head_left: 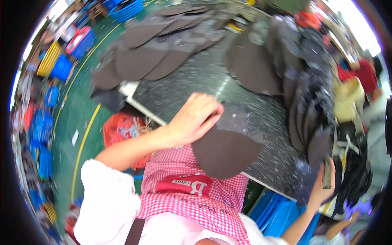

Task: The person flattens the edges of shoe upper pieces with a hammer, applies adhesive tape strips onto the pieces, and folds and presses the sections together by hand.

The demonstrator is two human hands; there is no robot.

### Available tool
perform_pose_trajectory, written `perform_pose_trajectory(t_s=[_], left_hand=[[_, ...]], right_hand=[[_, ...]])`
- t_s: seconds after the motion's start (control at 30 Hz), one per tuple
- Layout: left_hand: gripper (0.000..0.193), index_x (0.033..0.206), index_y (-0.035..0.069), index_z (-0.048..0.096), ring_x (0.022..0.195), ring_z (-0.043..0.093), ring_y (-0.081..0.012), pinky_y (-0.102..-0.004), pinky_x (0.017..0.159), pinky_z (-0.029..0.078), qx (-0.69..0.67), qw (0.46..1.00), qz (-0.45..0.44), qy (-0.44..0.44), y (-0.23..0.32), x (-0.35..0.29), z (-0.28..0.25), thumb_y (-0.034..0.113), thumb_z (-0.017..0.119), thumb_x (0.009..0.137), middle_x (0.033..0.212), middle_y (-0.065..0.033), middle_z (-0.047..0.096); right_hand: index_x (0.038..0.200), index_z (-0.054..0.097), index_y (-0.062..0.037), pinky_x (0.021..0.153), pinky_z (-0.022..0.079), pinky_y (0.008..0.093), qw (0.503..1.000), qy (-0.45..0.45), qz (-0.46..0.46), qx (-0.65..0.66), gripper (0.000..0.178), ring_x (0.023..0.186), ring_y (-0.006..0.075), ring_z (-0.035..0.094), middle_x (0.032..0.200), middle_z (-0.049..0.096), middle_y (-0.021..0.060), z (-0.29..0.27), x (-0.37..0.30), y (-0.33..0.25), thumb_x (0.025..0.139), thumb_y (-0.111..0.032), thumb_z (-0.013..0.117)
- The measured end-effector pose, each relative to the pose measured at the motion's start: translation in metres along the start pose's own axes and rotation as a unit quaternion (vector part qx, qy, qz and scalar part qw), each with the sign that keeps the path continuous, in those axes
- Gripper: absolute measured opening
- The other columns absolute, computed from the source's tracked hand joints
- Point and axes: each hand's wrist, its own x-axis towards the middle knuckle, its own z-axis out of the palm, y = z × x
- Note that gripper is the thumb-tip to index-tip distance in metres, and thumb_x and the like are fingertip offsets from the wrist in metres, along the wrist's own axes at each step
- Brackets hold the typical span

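Observation:
My left hand (pixel 197 117) pinches the upper left edge of a dark brown rounded panel (pixel 228 152), which hangs partly over the near edge of the table (pixel 183 92). Its top strip is greyer and looks rough. Off to the right, my right hand (pixel 322 185) is closed around a small narrow greenish-grey object (pixel 327 174), whose kind I cannot make out. Close to that hand, a long overlapping row of similar dark panels (pixel 302 102) runs down the table's right side. More of these panels (pixel 141 61) lie fanned out along the far left.
A red bag (pixel 118 130) with scraps hangs beside the table's left edge. Blue crates (pixel 281 212) stand under the near right edge. Blue and yellow baskets (pixel 55 61) line the green floor at left. Another person in red (pixel 363 75) is at the far right.

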Motion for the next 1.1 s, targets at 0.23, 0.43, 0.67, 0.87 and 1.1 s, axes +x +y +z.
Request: perform_pose_trajectory(t_s=[0.23, 0.43, 0.67, 0.87, 1.1], left_hand=[[0.015, 0.104, 0.006, 0.063, 0.107, 0.057, -0.0234, -0.0349, 0.094, 0.041, 0.150, 0.930, -0.077, 0.325, -0.029, -0.078, -0.141, 0.009, 0.060, 0.090, 0.110, -0.0080, 0.060], [0.010, 0.091, 0.005, 0.066, 0.084, 0.064, -0.0270, -0.0354, 0.072, 0.050, 0.123, 0.846, -0.429, 0.291, -0.077, -0.300, -0.100, 0.010, 0.060, 0.085, 0.089, -0.0118, 0.067], [0.026, 0.105, 0.008, 0.068, 0.101, 0.063, -0.0284, -0.0406, 0.085, 0.051, -0.135, 0.796, -0.581, 0.097, -0.152, -0.357, 0.075, 0.010, 0.065, 0.079, 0.107, -0.0130, 0.067], [0.029, 0.106, 0.007, 0.066, 0.106, 0.060, -0.0232, -0.0417, 0.103, 0.038, -0.131, 0.968, -0.197, 0.089, -0.087, -0.223, 0.049, 0.009, 0.070, 0.077, 0.111, -0.0090, 0.064], [0.022, 0.090, 0.006, 0.068, 0.072, 0.060, -0.0101, -0.0249, 0.063, 0.046, -0.210, 0.895, -0.360, 0.160, -0.068, -0.268, -0.133, 0.004, 0.072, 0.069, 0.081, -0.0008, 0.064]], right_hand=[[0.107, 0.070, 0.0034, 0.097, 0.046, 0.0464, 0.947, -0.023, -0.240, -0.212, 0.061, 0.112, 0.0419, 0.058, 0.120, 0.062, 0.0255, -0.062, 0.009, 0.122, 0.098, -0.050, 0.042], [0.109, 0.066, 0.0034, 0.087, 0.047, 0.0453, 0.919, 0.135, -0.367, -0.052, 0.037, 0.097, 0.0341, 0.058, 0.108, 0.062, 0.0194, -0.009, 0.009, -0.083, 0.101, -0.029, 0.050], [0.109, 0.068, -0.0045, 0.093, 0.047, 0.0424, 0.682, -0.425, -0.586, 0.107, 0.027, 0.104, 0.0350, 0.060, 0.122, 0.058, 0.0190, 0.103, -0.111, -0.270, 0.083, -0.008, 0.067], [0.114, 0.065, -0.0004, 0.091, 0.045, 0.0428, 0.823, -0.425, -0.374, 0.045, 0.031, 0.106, 0.0334, 0.056, 0.113, 0.057, 0.0186, 0.168, -0.122, -0.260, 0.083, 0.001, 0.065], [0.097, 0.070, -0.0027, 0.058, 0.045, 0.0280, 0.765, -0.518, -0.283, 0.256, 0.022, 0.070, 0.0190, 0.059, 0.084, 0.060, 0.0100, 0.119, -0.114, -0.301, 0.076, 0.003, 0.072]])
